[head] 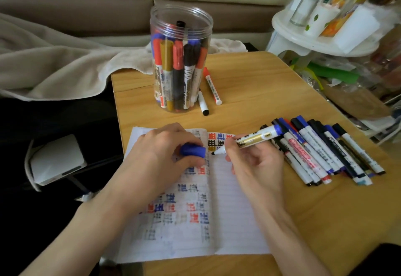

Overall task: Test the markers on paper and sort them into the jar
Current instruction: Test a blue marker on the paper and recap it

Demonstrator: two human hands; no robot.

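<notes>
An open lined notebook [234,206] lies on the wooden table, its left page covered with red, blue and black test marks. My right hand [253,167] holds an uncapped blue marker [249,140], with its tip touching the paper near the spine. My left hand [160,156] rests on the left page and grips the blue cap [193,151]. A clear plastic jar [181,59] holding several markers stands at the back. A row of several capped markers [321,152] lies to the right of the notebook.
Two loose markers, one red-capped [212,86] and one black-capped [202,103], lie beside the jar. A beige blanket [54,59] drapes over the sofa at left. A white shelf [325,28] with bottles and clutter stands at right. A white box [56,158] sits low left.
</notes>
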